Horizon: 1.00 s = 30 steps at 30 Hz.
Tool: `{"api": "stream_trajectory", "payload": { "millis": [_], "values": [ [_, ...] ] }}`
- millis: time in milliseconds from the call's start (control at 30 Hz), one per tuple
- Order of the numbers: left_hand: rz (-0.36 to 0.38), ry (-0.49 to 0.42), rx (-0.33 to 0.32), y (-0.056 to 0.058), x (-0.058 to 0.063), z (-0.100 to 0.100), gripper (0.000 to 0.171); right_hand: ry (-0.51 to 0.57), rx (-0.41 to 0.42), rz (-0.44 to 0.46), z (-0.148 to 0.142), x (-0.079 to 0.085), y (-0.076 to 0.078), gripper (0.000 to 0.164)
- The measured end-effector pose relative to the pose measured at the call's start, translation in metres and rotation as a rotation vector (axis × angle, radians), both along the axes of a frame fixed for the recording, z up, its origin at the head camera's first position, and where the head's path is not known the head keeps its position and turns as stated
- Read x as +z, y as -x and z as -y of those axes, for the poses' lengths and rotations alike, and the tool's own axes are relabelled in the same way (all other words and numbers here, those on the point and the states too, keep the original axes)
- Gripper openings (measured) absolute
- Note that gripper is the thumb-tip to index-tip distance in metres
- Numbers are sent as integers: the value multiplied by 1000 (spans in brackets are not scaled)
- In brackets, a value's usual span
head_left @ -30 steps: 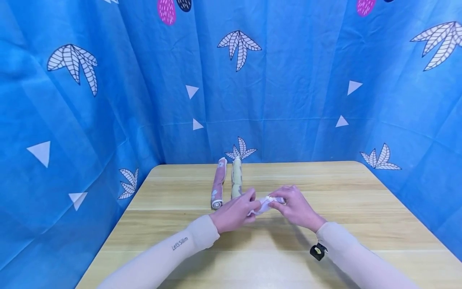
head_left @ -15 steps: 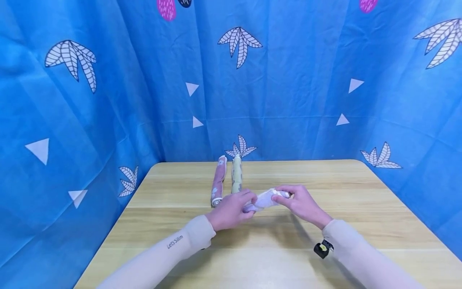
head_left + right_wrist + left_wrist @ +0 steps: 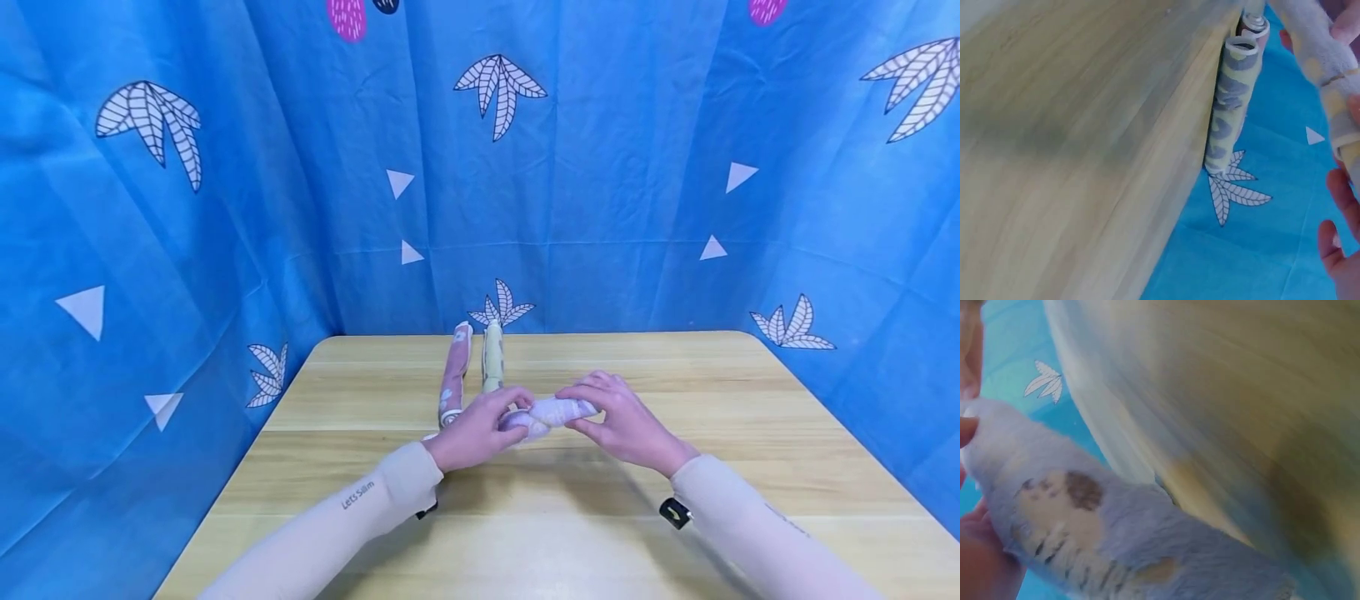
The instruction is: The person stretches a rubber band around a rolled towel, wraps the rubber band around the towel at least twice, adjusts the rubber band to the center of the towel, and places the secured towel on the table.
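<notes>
Above the table, a lilac rolled towel (image 3: 558, 411) is held slantwise between both hands. My left hand (image 3: 472, 431) pinches its left end with the thumb and curled fingers. At the other end, my right hand (image 3: 626, 421) grips it, fingers over the top and thumb below. The left wrist view shows the towel (image 3: 1141, 531) close up, plush, with brown and cream patches. A seam crosses the roll (image 3: 1316, 47) in the right wrist view. Farther back lie a pink rolled towel (image 3: 455, 371) and a yellow-green rolled towel (image 3: 492, 358), side by side.
The light wooden table (image 3: 750, 433) has rounded far corners. A blue curtain (image 3: 615, 167) with leaf prints surrounds its back and sides. The left hand partly hides the near ends of the two lying rolls.
The hands have drawn slightly apart and turned the lilac towel, so more of it shows between them. The right fingers now arch higher over it. The two rolls behind stay where they were.
</notes>
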<state>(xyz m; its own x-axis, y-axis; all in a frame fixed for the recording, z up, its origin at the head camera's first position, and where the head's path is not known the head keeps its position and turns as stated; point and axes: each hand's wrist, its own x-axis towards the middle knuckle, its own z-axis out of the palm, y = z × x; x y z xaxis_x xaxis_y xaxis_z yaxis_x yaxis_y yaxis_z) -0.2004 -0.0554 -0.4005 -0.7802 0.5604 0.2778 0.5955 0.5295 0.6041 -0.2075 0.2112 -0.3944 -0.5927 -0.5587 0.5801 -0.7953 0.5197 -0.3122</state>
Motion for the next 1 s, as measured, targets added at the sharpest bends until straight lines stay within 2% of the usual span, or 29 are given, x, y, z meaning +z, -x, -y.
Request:
{"api": "stream_trajectory", "payload": {
  "millis": [133, 233, 333, 567, 667, 767, 867, 933, 1000],
  "values": [
    [-288, 144, 34, -4, -5, -4, 38, 27, -43, 38, 2, -2, 2, 38],
    [-451, 212, 53, -7, -6, -7, 41, 55, -71, 51, 2, -4, 3, 34],
    [-497, 248, 59, -7, -4, -10, 40, 79, -89, 43, 3, -6, 4, 29],
    [-505, 311, 42, -2, 0, -18, 22, 109, -132, 32, 5, -9, 5, 23],
    [-540, 326, 26, 0, -3, -18, 18, 117, -138, 62, 5, -9, 7, 21],
    [-618, 355, 24, 1, -9, -14, 13, 152, -130, 152, 2, -9, 8, 19],
    [-710, 401, 57, 1, -15, -8, 21, 232, -148, 275, -3, -8, 9, 16],
    [-742, 416, 92, 2, -17, -4, 28, 291, -161, 357, -6, -7, 9, 15],
    [-722, 395, 114, 3, -18, -3, 30, 316, -168, 420, -8, -7, 9, 16]
  ]
}}
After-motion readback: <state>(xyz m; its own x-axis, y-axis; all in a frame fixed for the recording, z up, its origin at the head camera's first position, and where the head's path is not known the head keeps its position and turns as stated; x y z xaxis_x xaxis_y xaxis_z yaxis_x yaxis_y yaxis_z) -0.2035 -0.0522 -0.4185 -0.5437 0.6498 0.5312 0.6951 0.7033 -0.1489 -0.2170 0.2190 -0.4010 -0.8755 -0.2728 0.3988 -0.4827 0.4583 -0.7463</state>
